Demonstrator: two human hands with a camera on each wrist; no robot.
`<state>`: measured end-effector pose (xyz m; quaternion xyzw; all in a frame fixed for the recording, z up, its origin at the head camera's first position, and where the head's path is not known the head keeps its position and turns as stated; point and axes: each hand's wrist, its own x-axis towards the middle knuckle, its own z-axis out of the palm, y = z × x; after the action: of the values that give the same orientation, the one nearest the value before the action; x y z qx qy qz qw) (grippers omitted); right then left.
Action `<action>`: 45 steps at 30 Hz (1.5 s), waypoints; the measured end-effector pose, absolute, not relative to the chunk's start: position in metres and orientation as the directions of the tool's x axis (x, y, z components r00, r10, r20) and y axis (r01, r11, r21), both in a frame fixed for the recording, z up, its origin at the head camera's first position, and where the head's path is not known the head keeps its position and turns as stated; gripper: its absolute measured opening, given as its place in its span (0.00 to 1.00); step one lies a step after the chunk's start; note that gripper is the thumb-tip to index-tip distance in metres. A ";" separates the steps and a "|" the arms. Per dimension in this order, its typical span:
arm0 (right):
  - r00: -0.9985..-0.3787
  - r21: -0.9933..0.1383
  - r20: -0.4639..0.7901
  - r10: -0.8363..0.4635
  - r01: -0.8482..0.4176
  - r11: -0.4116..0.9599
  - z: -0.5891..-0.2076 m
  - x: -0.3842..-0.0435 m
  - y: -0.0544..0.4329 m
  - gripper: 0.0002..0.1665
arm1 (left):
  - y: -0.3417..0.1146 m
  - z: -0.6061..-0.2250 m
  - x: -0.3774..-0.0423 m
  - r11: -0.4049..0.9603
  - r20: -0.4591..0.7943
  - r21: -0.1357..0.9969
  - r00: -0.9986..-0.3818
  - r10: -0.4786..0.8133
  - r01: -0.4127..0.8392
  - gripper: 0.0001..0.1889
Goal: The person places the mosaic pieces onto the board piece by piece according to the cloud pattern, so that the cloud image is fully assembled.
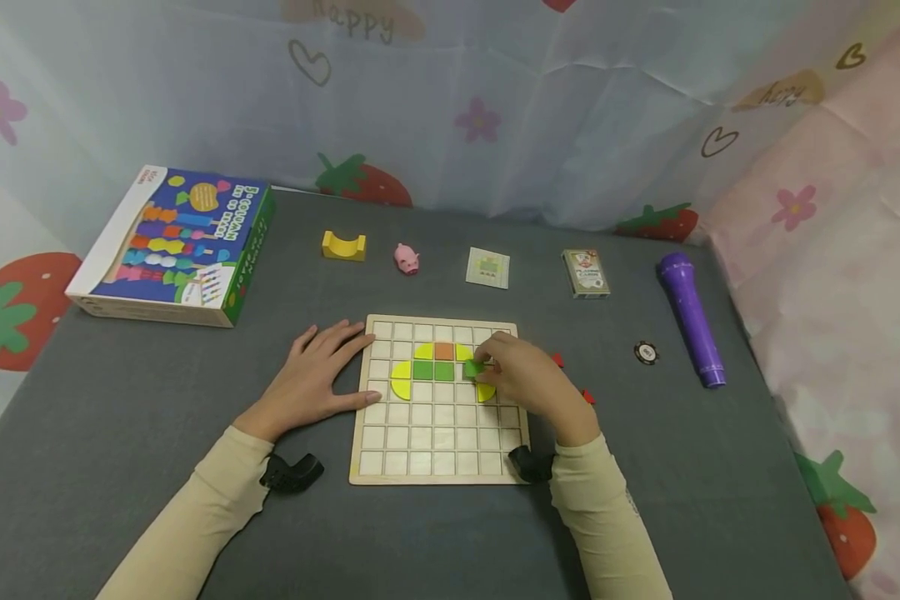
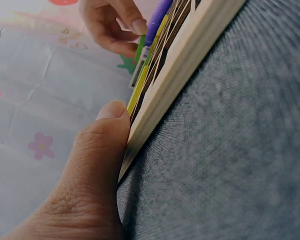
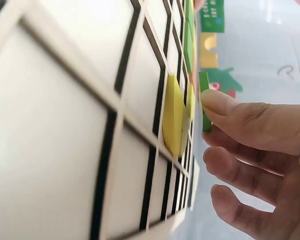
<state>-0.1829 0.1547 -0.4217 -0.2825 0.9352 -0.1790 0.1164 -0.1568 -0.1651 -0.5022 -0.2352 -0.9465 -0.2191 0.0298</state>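
A wooden grid board [image 1: 420,437] lies on the grey table. My left hand [image 1: 311,375] rests at its left edge with fingers spread, and in the left wrist view the thumb [image 2: 97,150] presses the frame's side. Thumb and fingers of my right hand [image 1: 528,379] pinch a green square tile [image 3: 204,80] just above the board's upper right cells. Set in the cells are two green squares [image 1: 433,370], an orange square [image 1: 444,351] and several yellow curved tiles [image 1: 401,381]. The right hand partly covers the yellow tiles on that side.
Small red pieces [image 1: 588,397] lie right of the board, partly behind the right hand. Along the back are a game box [image 1: 180,242], yellow arch block [image 1: 343,247], pink pig [image 1: 407,258], pattern card [image 1: 487,267] and card pack [image 1: 587,273]. A chip [image 1: 646,352] and purple tube [image 1: 692,321] lie right.
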 end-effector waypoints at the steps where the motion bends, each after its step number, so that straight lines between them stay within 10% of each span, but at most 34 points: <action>1: -0.809 -0.394 -0.113 -0.577 -0.496 0.774 -0.422 -0.183 0.153 0.13 | -0.165 -0.502 -0.157 0.794 0.157 0.401 -0.889 0.430 0.456 0.46; 45: -0.872 -0.400 -0.013 -0.489 -0.444 0.802 -0.408 -0.174 0.191 0.12 | -0.164 -0.506 -0.159 0.791 0.182 0.397 -0.885 0.429 0.465 0.46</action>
<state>-0.1736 0.1910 -0.4077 -0.2464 0.9474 -0.1961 0.0578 -0.1586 -0.1642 -0.5057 -0.2365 -0.9455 -0.2201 0.0410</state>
